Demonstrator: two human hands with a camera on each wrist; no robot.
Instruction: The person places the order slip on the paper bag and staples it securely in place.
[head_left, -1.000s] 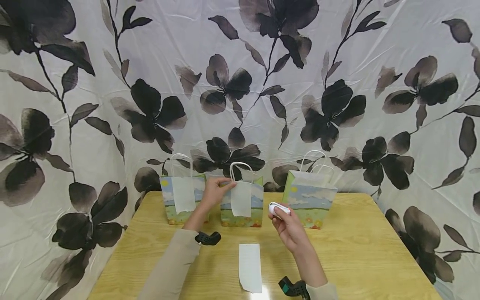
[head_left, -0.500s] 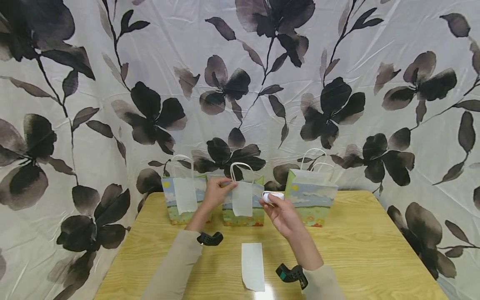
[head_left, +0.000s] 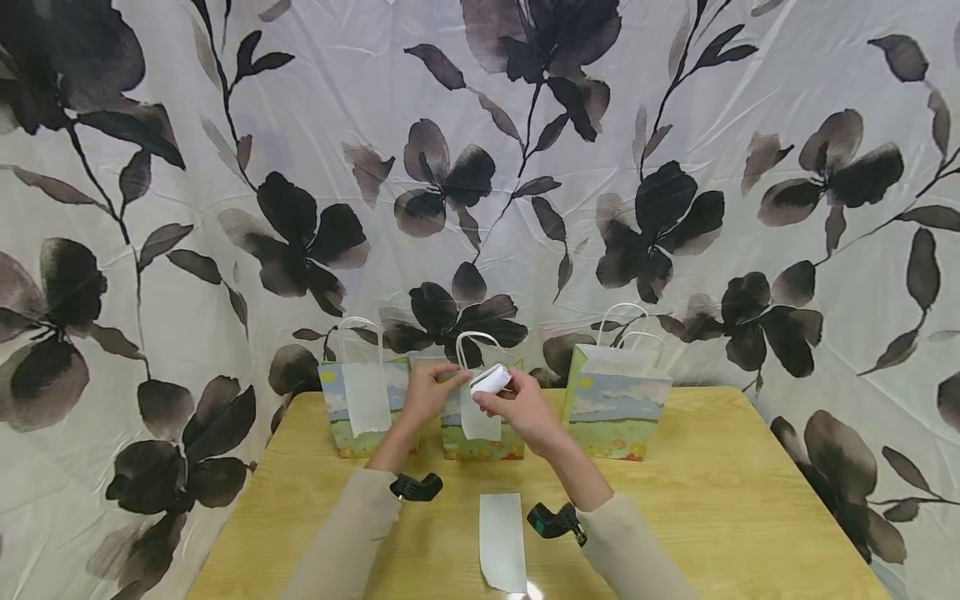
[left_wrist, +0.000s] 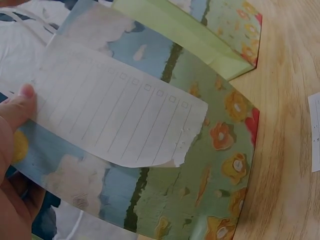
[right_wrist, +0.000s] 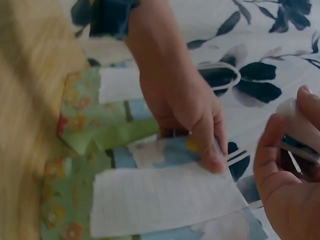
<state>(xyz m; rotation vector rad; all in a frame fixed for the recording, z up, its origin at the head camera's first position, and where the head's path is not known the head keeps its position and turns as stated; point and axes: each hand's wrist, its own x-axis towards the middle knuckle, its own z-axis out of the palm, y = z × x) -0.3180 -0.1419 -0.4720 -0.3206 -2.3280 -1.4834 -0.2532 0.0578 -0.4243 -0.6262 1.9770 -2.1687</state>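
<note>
In the head view, my left hand pinches the top rim of the middle paper gift bag, together with a white lined paper slip lying on its front. The left wrist view shows the thumb pressing the slip's upper end. My right hand grips a small white stapler between thumb and fingers, close to the bag's top edge and the left fingertips. In the right wrist view, the stapler appears apart from the slip, its dark slot facing down; part of it is hidden by the fingers.
A left bag carries a white slip on its front. To the right stands another bag with no slip showing. One loose slip lies on the wooden table. Floral cloth hangs behind.
My right hand has brought the stapler leftward from beside the right bag to the middle bag's top edge, tilting it. The left hand keeps its pinch there.
</note>
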